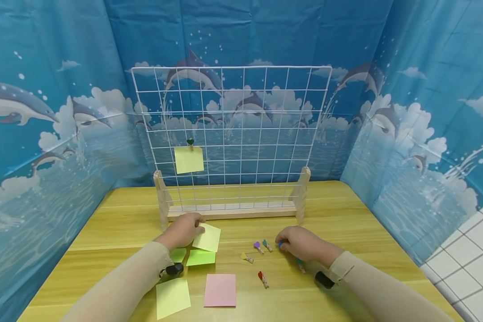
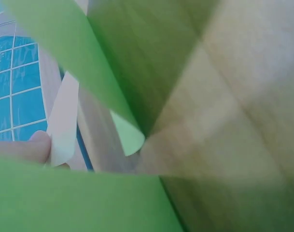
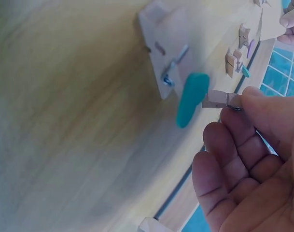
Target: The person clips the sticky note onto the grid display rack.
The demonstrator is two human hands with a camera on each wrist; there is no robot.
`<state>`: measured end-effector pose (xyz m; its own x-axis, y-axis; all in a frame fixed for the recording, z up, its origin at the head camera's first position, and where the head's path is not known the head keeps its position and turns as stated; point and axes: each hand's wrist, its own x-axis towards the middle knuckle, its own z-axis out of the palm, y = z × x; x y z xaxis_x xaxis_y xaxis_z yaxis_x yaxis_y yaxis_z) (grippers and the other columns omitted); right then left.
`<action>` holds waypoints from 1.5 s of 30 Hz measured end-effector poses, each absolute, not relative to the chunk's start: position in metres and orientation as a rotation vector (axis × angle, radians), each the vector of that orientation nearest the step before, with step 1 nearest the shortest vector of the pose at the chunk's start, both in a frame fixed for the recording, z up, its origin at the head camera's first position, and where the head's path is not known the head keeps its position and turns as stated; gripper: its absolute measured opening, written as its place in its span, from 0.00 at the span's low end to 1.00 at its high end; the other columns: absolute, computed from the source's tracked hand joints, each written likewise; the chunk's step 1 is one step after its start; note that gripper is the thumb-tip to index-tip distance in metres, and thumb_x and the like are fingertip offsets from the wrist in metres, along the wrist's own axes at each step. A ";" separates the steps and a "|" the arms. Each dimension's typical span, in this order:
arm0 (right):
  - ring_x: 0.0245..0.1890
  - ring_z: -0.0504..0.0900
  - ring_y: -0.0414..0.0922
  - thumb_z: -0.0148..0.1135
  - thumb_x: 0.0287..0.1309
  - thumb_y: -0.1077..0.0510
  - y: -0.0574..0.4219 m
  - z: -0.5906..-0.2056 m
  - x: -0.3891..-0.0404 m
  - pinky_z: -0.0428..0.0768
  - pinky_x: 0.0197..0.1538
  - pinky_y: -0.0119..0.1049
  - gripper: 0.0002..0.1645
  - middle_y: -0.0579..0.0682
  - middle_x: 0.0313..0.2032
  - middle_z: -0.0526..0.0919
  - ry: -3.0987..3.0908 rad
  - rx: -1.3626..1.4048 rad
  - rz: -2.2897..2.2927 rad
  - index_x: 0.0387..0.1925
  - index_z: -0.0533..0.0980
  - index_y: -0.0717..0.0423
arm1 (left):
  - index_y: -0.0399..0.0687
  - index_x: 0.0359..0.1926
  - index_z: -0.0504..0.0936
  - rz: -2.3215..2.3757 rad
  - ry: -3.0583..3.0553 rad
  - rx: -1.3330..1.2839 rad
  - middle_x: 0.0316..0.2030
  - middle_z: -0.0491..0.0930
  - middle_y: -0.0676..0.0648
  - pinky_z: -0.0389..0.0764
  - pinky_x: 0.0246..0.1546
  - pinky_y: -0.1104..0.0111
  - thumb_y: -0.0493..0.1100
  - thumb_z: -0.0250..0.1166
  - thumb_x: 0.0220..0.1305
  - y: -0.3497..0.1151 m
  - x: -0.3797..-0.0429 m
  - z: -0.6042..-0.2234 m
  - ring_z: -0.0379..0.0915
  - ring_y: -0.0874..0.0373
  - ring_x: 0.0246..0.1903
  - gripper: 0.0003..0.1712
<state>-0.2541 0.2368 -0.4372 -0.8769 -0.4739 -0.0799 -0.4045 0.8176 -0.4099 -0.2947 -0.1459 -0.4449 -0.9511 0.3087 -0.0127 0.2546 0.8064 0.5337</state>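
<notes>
My left hand (image 1: 184,231) pinches a pale yellow sticky note (image 1: 208,237) by its edge, in front of the rack's foot. In the left wrist view the thumb is on that note, and a curling green sticky note (image 2: 74,53) looms close to the camera. Over the table at right, my right hand (image 1: 303,243) holds a small wooden clothespin (image 3: 217,99) between thumb and index finger; a bit of its blue top shows in the head view. Another clothespin with a teal heart (image 3: 192,99) lies near the fingers. Light green sticky notes (image 1: 201,258) lie under my left forearm and hand.
A white wire grid (image 1: 243,66) stands on a wooden base (image 1: 233,213). A yellow note (image 1: 189,161) hangs on it from a green-heart clothespin (image 1: 190,142). Several heart clothespins, including a red one (image 1: 263,279), lie mid-table. Pink (image 1: 220,290) and yellow notes (image 1: 172,298) lie nearer.
</notes>
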 end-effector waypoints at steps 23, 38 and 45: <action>0.44 0.84 0.38 0.66 0.71 0.62 0.236 -0.436 -0.255 0.87 0.51 0.45 0.11 0.44 0.45 0.89 2.874 -0.602 -0.681 0.51 0.86 0.54 | 0.48 0.62 0.83 1.039 2.979 0.507 0.52 0.87 0.47 0.84 0.53 0.52 0.45 0.62 0.79 -0.150 -0.294 -0.404 0.83 0.50 0.51 0.17; 0.43 0.87 0.41 0.66 0.71 0.62 0.235 -0.433 -0.256 0.88 0.47 0.43 0.12 0.47 0.45 0.90 2.927 -0.632 -0.684 0.52 0.86 0.58 | 0.52 0.58 0.84 1.232 3.023 0.549 0.44 0.86 0.51 0.83 0.41 0.62 0.49 0.62 0.79 -0.146 -0.297 -0.371 0.81 0.56 0.42 0.13; 0.43 0.87 0.40 0.66 0.71 0.62 0.235 -0.433 -0.256 0.87 0.47 0.42 0.11 0.46 0.45 0.90 2.916 -0.656 -0.688 0.51 0.87 0.56 | 0.55 0.56 0.84 1.301 3.057 0.614 0.43 0.87 0.53 0.84 0.42 0.59 0.50 0.62 0.80 -0.143 -0.300 -0.359 0.82 0.57 0.41 0.12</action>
<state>-0.2561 0.2354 -0.4326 -0.9059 -0.4228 0.0248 -0.3893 0.8081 -0.4421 -0.2999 -0.1431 -0.3592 -0.9068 0.2340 0.3507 0.4149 0.6424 0.6443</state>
